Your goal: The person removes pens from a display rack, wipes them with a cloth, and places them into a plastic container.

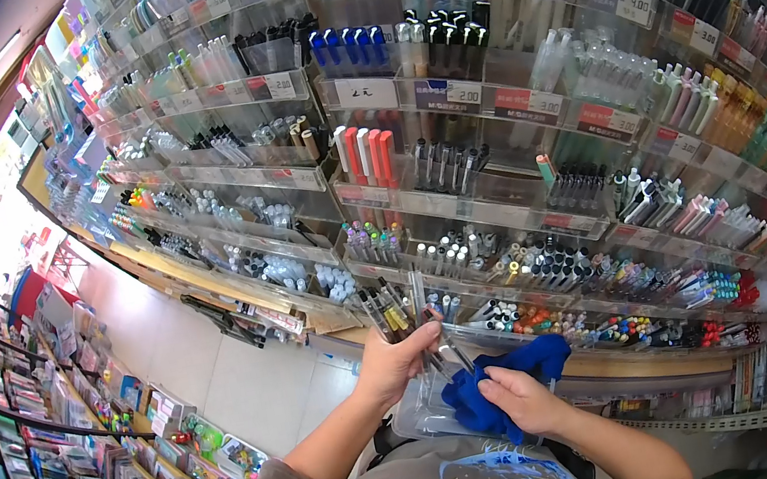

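Note:
My left hand (pixel 392 364) is closed around a bunch of several pens (pixel 387 310) with dark tips and clear barrels, the thumb pressed across them. My right hand (pixel 529 400) grips a bunched blue cloth (pixel 537 358). A slim clear-and-dark pen (pixel 458 353) slants between the two hands, its lower end running into the cloth; which hand bears it I cannot tell. Under the hands, close to my shirt, is a clear plastic container (pixel 420 418), partly hidden by the cloth and the left hand.
In front rises a tiered clear display rack (pixel 458 197) full of pens, with price tags (pixel 447 93) along its shelves. Blue-capped pens (pixel 349 46) and red and white markers (pixel 367 155) stand in it. Lower left is another rack of packaged goods (pixel 117 467), with tiled floor (pixel 234 376) between.

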`<state>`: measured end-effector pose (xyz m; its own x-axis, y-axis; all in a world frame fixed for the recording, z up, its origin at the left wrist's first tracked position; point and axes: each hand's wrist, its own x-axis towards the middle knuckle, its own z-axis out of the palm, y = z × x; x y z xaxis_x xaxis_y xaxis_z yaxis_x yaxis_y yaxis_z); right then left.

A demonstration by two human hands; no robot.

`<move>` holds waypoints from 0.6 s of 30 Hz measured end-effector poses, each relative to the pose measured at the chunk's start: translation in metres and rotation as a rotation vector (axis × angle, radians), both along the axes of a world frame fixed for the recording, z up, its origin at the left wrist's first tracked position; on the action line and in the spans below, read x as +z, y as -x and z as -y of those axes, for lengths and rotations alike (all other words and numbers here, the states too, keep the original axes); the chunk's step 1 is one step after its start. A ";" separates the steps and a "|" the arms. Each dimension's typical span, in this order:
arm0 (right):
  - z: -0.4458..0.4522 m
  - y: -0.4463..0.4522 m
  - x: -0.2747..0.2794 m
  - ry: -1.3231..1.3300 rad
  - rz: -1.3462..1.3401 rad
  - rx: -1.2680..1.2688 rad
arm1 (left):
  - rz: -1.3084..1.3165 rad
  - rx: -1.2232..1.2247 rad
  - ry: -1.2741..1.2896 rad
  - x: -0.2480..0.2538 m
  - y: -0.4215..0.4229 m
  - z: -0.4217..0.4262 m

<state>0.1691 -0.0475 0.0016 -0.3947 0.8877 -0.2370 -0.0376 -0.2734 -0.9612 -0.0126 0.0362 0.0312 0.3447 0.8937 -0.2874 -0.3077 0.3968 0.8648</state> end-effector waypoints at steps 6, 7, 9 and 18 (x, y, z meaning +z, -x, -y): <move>0.005 0.009 -0.001 -0.125 0.125 -0.123 | 0.031 -0.047 -0.007 -0.015 -0.016 0.017; 0.006 0.009 -0.003 -0.133 0.135 -0.131 | 0.038 -0.048 -0.014 -0.019 -0.016 0.017; 0.006 0.008 -0.001 -0.162 0.215 -0.152 | 0.055 -0.095 -0.012 -0.021 -0.016 0.018; 0.002 0.006 0.000 -0.379 0.659 -0.171 | -0.045 -0.278 -0.009 -0.024 -0.010 0.016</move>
<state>0.1634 -0.0497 0.0018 -0.1278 0.9908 -0.0433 0.5619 0.0364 -0.8264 -0.0021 0.0199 0.0074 0.5639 0.7692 -0.3005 -0.1496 0.4531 0.8788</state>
